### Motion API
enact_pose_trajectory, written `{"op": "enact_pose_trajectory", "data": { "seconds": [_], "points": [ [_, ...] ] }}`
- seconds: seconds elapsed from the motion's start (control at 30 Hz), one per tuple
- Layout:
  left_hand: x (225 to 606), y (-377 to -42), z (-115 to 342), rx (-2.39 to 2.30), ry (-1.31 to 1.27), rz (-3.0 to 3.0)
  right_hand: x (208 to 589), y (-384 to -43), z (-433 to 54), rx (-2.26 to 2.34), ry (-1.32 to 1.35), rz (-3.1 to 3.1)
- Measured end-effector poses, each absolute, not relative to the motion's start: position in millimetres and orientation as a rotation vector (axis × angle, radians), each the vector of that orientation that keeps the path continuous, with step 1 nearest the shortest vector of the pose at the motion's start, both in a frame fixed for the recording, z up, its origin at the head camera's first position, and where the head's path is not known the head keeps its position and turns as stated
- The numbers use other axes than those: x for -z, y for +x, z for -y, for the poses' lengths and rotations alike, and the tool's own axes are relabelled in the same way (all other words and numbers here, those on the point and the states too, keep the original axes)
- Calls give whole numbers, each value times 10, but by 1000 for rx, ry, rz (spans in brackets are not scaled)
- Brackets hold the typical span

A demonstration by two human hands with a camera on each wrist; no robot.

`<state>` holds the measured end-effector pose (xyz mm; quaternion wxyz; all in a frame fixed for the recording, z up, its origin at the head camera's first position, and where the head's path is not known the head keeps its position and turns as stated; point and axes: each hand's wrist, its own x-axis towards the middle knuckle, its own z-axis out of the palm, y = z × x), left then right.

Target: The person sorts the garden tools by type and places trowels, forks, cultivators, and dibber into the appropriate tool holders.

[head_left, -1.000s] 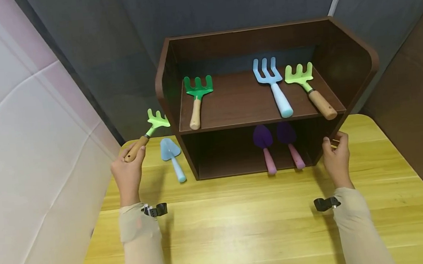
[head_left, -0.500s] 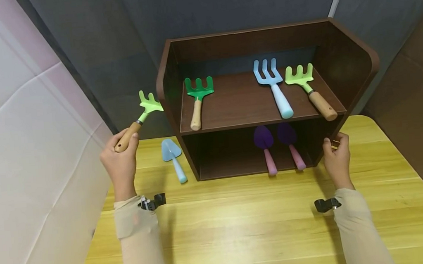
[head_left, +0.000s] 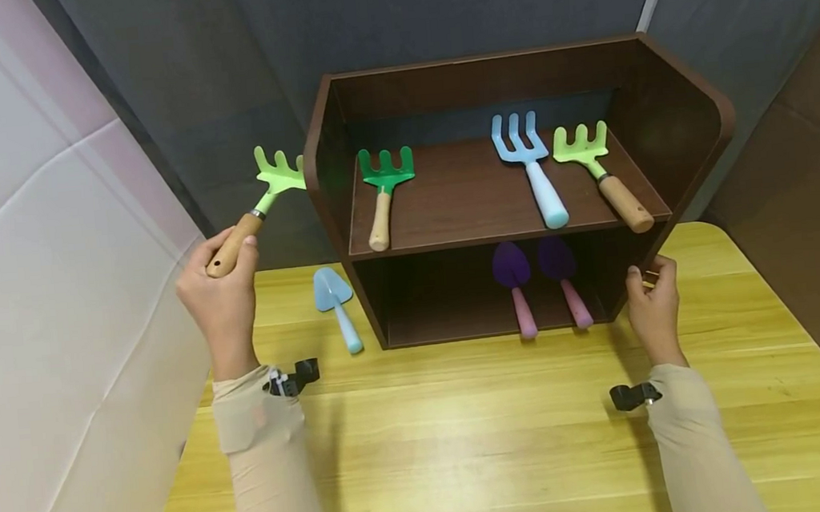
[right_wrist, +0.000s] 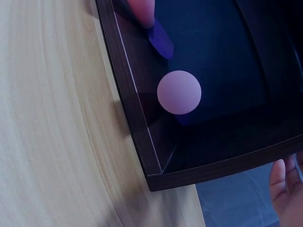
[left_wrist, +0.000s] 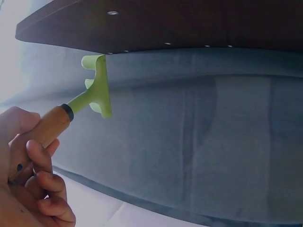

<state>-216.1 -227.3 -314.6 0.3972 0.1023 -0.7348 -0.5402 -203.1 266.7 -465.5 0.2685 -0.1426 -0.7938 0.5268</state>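
My left hand (head_left: 221, 299) grips the wooden handle of a light green hand rake (head_left: 279, 175), raised with its tines up beside the left wall of the brown shelf unit (head_left: 445, 245). In the left wrist view, fingers and thumb wrap the rake's handle, and its head is near the dark panel. My right hand (head_left: 654, 305) is at the outer right side of the shelf, with thumb and fingers at the panel; no tool shows in it in the right wrist view. A light blue trowel (head_left: 342, 313) lies on the table, left of the shelf.
On the upper board lie a dark green hand rake (head_left: 381, 218), a light blue hand fork (head_left: 546, 197) and another light green rake (head_left: 624, 201). Two purple trowels with pink handles (head_left: 524, 314) are in the lower compartment. The wooden table (head_left: 468, 444) extends in front.
My left hand has risen and shifted left, lifting the light green rake higher beside the shelf. The right hand and the other tools have stayed put.
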Motion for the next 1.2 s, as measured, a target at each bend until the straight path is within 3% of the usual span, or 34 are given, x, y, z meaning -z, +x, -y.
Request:
{"op": "enact_pose_trajectory", "data": {
  "seconds": [0.37, 1.2],
  "points": [
    [2925, -2196, 2195, 1335, 314, 1840, 4641, -2018, -2658, -1418, -390, 2151],
    [2232, -2077, 1759, 1378, 142, 1692, 4652, -2025, -2661, -1404, -367, 2133]
  ]
}}
